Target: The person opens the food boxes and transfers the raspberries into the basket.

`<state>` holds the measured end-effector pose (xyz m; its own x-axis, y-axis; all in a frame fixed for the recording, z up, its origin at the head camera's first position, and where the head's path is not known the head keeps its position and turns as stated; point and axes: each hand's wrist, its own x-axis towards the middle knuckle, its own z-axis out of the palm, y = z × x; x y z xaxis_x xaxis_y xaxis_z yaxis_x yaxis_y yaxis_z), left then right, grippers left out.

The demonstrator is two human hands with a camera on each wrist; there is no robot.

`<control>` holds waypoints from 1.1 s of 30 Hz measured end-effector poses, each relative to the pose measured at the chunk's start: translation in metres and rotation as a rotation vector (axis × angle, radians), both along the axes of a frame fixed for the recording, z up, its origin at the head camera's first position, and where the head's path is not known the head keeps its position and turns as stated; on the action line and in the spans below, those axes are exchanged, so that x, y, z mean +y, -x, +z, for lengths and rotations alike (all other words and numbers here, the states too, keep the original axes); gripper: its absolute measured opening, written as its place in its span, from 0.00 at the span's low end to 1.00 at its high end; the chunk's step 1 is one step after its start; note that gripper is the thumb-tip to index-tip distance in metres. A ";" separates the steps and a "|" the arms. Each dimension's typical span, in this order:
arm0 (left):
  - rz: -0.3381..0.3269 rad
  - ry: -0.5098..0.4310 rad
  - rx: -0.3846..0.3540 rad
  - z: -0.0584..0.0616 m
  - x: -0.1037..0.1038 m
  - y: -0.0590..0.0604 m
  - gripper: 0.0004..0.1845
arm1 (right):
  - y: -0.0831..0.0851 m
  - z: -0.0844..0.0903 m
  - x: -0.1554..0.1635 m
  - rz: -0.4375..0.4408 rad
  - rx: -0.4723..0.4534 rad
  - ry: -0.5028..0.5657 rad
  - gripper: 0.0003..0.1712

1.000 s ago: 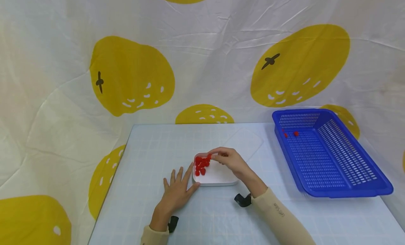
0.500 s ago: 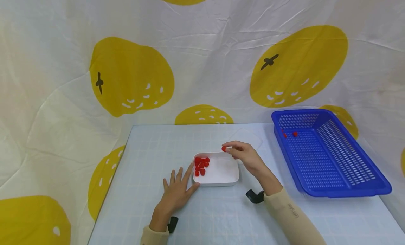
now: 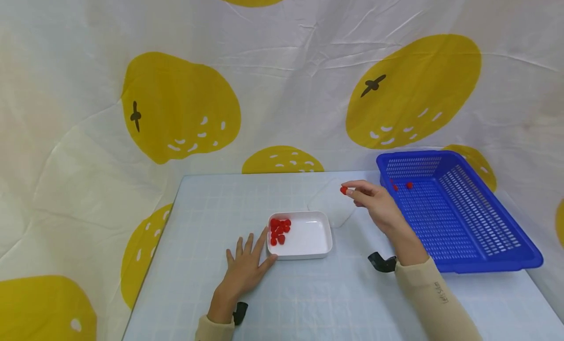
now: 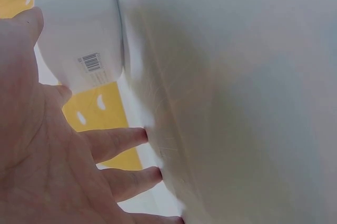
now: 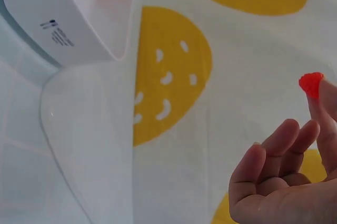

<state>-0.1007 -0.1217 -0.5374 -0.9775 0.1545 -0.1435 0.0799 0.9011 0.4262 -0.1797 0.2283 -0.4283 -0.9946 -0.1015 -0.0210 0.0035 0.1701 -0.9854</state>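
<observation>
A small red raspberry point(image 5: 311, 84) with a bumpy surface is pinched between the thumb and forefinger of my right hand point(image 3: 374, 204), up between the white container and the blue basket. Several more raspberries point(image 3: 278, 229) lie bunched along the left side of the white rectangular container point(image 3: 308, 236). My left hand point(image 3: 246, 267) lies with fingers spread at the container's left end, forefinger and thumb at its wall. Inside the blue basket point(image 3: 458, 223), a few red berries point(image 3: 410, 185) sit near the far left corner.
A clear flat lid point(image 3: 332, 204) lies on the pale table point(image 3: 211, 204) behind the container, partly under my right hand in the head view. A white curtain point(image 3: 291, 86) with yellow fruit prints hangs behind the table.
My right hand has lifted a raspberry out of the container and carried it right and away toward the basket. The left hand has stayed at the container.
</observation>
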 end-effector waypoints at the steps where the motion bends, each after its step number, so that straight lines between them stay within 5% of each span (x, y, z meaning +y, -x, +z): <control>1: 0.000 -0.002 -0.001 0.000 0.000 0.000 0.45 | -0.001 0.004 0.005 -0.015 -0.006 -0.011 0.21; 6: 0.001 0.005 -0.005 -0.002 0.000 0.000 0.45 | -0.005 0.017 0.032 -0.079 -0.014 -0.020 0.21; 17: 0.006 0.020 -0.017 -0.004 0.000 0.001 0.45 | -0.017 0.030 0.111 -0.167 0.030 0.185 0.15; 33: 0.008 0.009 -0.014 -0.002 0.000 0.000 0.45 | -0.020 0.015 0.180 -0.325 -0.122 0.245 0.14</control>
<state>-0.1006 -0.1219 -0.5394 -0.9765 0.1457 -0.1587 0.0669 0.9054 0.4192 -0.1598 0.4079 -0.4131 -0.9674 0.2002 -0.1549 0.1374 -0.0986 -0.9856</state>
